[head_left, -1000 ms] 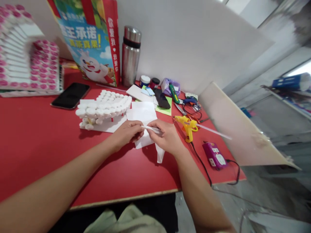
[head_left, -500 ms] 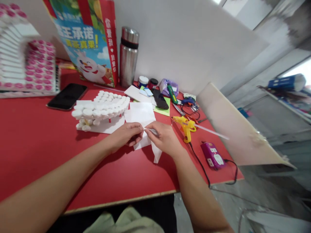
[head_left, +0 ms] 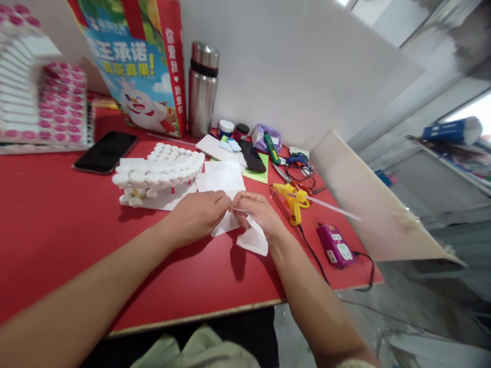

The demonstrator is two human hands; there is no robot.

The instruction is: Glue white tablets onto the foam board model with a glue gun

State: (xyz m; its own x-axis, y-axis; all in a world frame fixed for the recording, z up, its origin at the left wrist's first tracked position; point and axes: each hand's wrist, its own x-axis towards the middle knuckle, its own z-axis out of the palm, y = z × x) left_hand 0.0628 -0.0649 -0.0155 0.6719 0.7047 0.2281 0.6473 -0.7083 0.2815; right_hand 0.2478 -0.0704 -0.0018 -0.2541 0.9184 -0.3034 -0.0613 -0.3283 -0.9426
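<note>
My right hand (head_left: 258,212) is closed on a piece of thin white tissue paper (head_left: 253,239), whose loose end hangs below the fingers. Fingertips of my left hand (head_left: 205,212) meet those of the right in a pinch at the upper end of the tissue paper; the pinched spot is mostly hidden. Under and behind both hands lie flat white sheets (head_left: 221,176) on the red table. Just left of them stands a white model (head_left: 161,171) covered in small round white pieces, on a white base with thin red supports.
To the right lie a yellow glue gun (head_left: 293,199) with a long glue stick and a purple power socket (head_left: 335,246) with cords. Behind are a steel flask (head_left: 203,92), a green cutter (head_left: 271,148), scissors (head_left: 282,174) and small jars (head_left: 225,128). A phone (head_left: 105,152) lies left.
My right hand has turned, and the hanging tissue paper has swung down and to the right. My left hand has rolled over so its back now faces up.
</note>
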